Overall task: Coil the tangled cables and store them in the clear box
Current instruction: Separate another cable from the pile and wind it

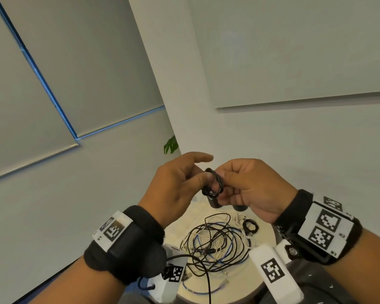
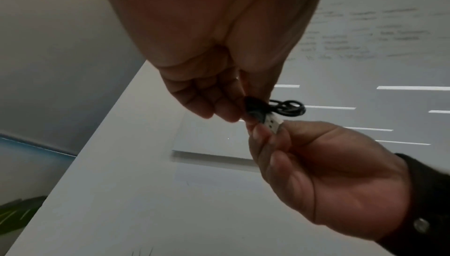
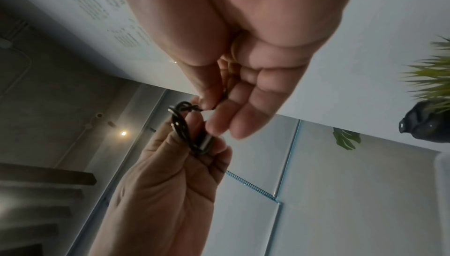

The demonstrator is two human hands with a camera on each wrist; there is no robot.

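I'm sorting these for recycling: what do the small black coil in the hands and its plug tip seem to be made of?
The black coil looks like a thin rubber- or plastic-jacketed cable: dark, bending tightly into small loops. Its plug tip looks like bare metal, pale and box-shaped with small square holes. Both hands pinch it.

An office: written-on whiteboard (image 2: pixel 365 35), roller blinds (image 1: pixel 53 84), potted plant (image 3: pixel 431 79).
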